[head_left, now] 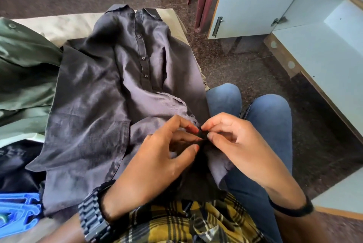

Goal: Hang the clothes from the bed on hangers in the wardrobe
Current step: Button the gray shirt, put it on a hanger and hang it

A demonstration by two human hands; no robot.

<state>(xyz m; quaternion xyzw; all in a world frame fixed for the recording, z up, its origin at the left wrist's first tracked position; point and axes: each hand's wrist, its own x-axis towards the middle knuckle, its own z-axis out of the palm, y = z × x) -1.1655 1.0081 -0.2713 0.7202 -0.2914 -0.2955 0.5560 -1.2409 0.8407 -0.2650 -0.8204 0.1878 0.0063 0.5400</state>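
The dark shirt (110, 89), limp, light and probably slippery, lies spread on the bed (59, 24) toward twelve o'clock, best lifted at its collar, while left hand (157, 156) and right hand (241, 144) together pinch its near edge

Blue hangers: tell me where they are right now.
The blue hangers lie at the head view's lower-left edge, on the bed beside the dark grey shirt, left of the left hand.

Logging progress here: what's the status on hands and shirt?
Left hand and right hand both pinch the dark shirt at its placket. Shirt lies on the bed, not hung. Blue hangers beside it, untouched.
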